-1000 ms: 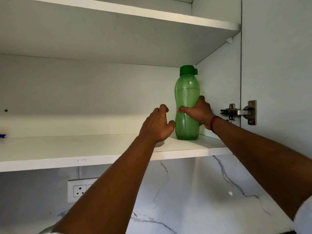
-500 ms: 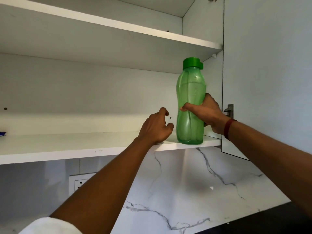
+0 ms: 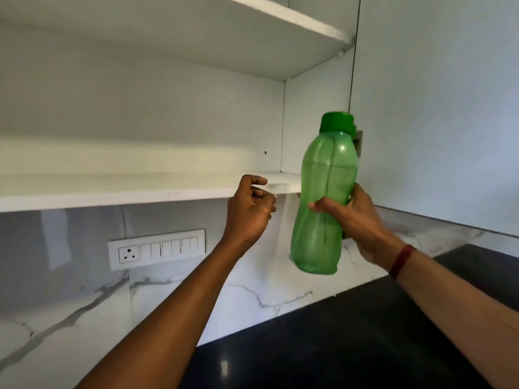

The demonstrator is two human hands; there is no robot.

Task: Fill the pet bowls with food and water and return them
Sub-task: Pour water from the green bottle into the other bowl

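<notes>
A translucent green bottle (image 3: pixel 323 175) with a darker green cap hangs in the air in front of the open wall cabinet, tilted slightly, with liquid visible inside. My right hand (image 3: pixel 356 223) is wrapped around its lower middle; a red band sits on that wrist. Left of the bottle, my left hand (image 3: pixel 250 211) hovers by the front edge of the lower shelf (image 3: pixel 140 190), fingers loosely curled, holding nothing. No pet bowls are in view.
The white cabinet has an upper shelf (image 3: pixel 280 18) and an open door (image 3: pixel 438 108) at the right. Below are a marble backsplash with a socket and switch panel (image 3: pixel 157 248) and a dark countertop (image 3: pixel 351 341).
My right hand has lifted the green bottle off the lower shelf and drawn it out and down in front of the cabinet. My left hand has pulled back from the shelf to its front edge.
</notes>
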